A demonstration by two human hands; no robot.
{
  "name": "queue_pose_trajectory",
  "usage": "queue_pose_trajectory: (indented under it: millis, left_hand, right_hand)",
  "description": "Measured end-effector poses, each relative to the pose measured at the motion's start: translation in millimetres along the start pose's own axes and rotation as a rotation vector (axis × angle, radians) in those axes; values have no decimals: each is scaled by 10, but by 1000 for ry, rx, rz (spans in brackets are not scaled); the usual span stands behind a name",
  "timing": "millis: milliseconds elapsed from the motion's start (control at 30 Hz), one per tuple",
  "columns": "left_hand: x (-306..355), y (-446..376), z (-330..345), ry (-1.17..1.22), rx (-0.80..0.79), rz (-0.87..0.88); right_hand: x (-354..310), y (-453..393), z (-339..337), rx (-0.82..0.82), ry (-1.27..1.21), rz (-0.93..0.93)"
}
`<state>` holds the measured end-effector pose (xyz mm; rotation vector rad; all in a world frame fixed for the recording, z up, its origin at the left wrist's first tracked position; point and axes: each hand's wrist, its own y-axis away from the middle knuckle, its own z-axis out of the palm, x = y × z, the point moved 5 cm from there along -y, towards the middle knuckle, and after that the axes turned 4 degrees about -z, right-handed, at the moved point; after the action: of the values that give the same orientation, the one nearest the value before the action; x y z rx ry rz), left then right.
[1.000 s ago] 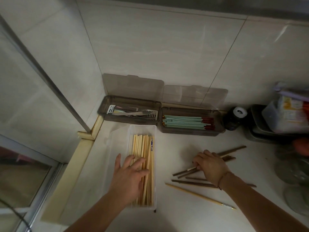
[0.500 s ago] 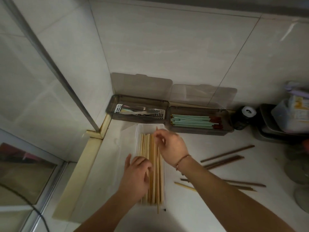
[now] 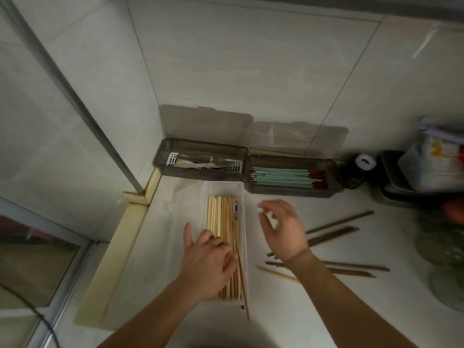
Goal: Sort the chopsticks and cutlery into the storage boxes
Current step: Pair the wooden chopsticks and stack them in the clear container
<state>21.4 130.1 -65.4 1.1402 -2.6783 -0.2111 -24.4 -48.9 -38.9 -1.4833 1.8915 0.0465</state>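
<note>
A clear storage box [image 3: 221,188] on the counter holds several pale bamboo chopsticks [image 3: 219,217]; one chopstick juts out past its near end. My left hand [image 3: 207,259] rests on the chopsticks in the box, fingers bent over them. Empty and with fingers loosely spread, my right hand [image 3: 282,228] hovers just right of the box. Several dark brown chopsticks [image 3: 336,232] and one pale chopstick [image 3: 278,274] lie loose on the counter to the right. Behind stand two grey boxes with lids up: the left grey box [image 3: 200,146] holds metal cutlery, the right grey box [image 3: 293,190] holds green-and-red chopsticks [image 3: 283,177].
Tiled walls close the back and left. A cream ledge [image 3: 130,229] runs along the counter's left edge. A small dark jar [image 3: 357,169], a dark tray [image 3: 391,187] with a plastic container, and glassware [image 3: 442,244] crowd the right side.
My right hand carried a chopstick from the loose pile to the clear box, let it go there and has drawn back to the right. My left hand stayed on the chopsticks.
</note>
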Motion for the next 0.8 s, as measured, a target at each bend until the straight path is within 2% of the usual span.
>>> queue_pose_trajectory:
  millis: [67,200,267,433,600,800]
  left_hand:
    - [5,-5,-41,40,-35,-25]
    - [40,-62,-60,153,-120,-123]
    - [56,-103,-45,192,-150,-177]
    - [71,-173,-43,305,-220,-299]
    - [45,-213,-202,266,-102,-364]
    - [138,-407,-192,58,-85,-369]
  right_hand:
    - [213,443,-212,13,108,36]
    - [518,1228,-294,-194,450,-15]
    - [585,1412,-269,-230,512,-13]
    - [581,1485,-202,-164,520,49]
    - [450,1413,-380,-41,383,159]
    - [199,1080,-540,49,-17,260]
